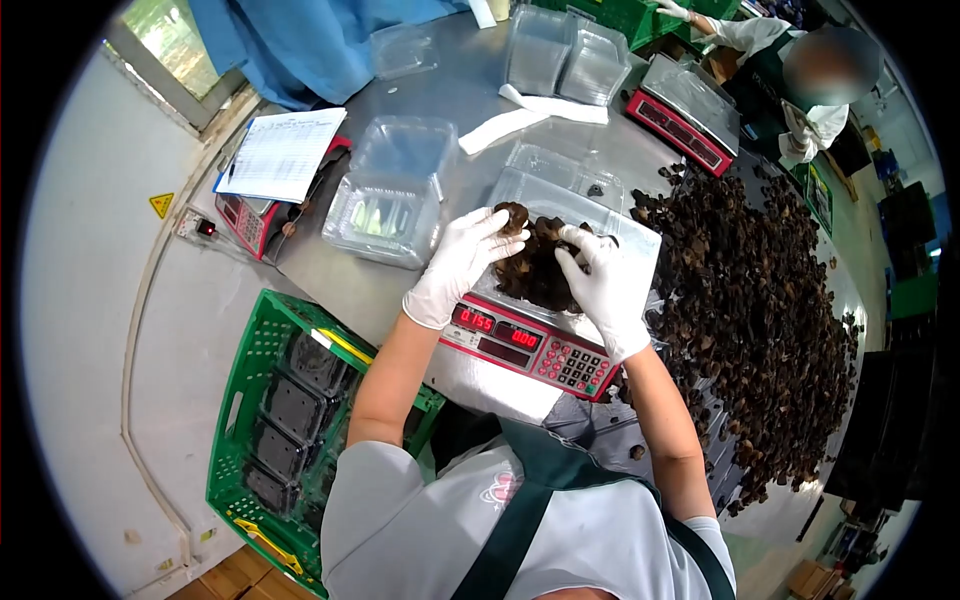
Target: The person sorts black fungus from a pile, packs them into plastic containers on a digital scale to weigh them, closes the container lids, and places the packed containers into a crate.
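Observation:
Dark brown mushroom-like pieces (535,275) lie heaped in a clear tray on a red-framed scale (530,345), whose lit displays read 0.155 and 0.00. My left hand (465,262), in a white glove, has its fingers closed on a brown piece (512,217) at the heap's upper left. At the heap's right side is my gloved right hand (600,285), thumb and fingers bent together over the dark pieces; what they hold is too hidden to name. The clear lid (560,170) of a tray lies behind the scale.
A large pile of dark pieces (760,310) covers the table's right side. Clear containers (385,190) stand left, stacked ones (565,55) at the back. A clipboard (280,155) rests on another scale. A green crate (235,410) holds packed boxes. A co-worker (770,70) is at upper right.

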`<state>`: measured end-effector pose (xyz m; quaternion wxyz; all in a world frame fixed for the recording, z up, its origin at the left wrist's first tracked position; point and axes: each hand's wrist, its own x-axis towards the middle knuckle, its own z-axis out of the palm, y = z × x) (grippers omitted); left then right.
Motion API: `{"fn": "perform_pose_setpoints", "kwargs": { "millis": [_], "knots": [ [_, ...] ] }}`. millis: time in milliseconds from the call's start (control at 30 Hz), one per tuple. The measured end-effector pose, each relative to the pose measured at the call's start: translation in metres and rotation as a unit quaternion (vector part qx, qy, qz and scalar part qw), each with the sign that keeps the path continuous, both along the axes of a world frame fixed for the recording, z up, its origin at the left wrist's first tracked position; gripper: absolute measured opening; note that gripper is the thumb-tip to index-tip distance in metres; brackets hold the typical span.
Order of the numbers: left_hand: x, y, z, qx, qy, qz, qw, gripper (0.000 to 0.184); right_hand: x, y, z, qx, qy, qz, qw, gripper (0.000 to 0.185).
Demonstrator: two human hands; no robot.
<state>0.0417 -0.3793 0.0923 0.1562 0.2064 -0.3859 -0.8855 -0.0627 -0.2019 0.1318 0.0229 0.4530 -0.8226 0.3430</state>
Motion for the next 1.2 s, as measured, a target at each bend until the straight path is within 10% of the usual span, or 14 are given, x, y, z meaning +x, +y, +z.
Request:
{"fn": "perform_pose_setpoints", "kwargs": {
  "millis": [333, 500, 733, 967, 1067, 1200],
  "knots": [
    [-0.005, 0.005, 0.011, -0.030, -0.021, 0.017, 0.999, 0.024, -0.045, -0.045, -0.032, 0.176, 0.186, 0.052, 0.965, 0.025],
    [-0.001, 0.009, 0.015, -0.061, -0.020, 0.034, 0.997, 0.024, -0.041, -0.030, -0.013, -0.013, -0.079, -0.014, 0.997, 0.018],
    [-0.012, 0.036, 0.025, -0.156, -0.049, 0.066, 0.984, 0.022, -0.043, 0.010, -0.009, -0.222, -0.632, 0.037, 0.742, 0.015],
    [-0.026, 0.088, 0.021, -0.441, 0.028, 0.111, 0.890, 0.023, -0.029, 0.050, -0.028, -0.312, -0.716, 0.123, 0.612, 0.024],
    [-0.029, 0.107, 0.014, -0.635, 0.092, 0.067, 0.764, 0.029, -0.004, 0.073, -0.001, -0.304, -0.710, 0.119, 0.625, 0.030],
    [-0.023, 0.139, 0.011, -0.596, 0.095, 0.003, 0.797, 0.042, 0.007, 0.107, -0.020, -0.230, -0.687, 0.058, 0.687, 0.025]
  ]
}}
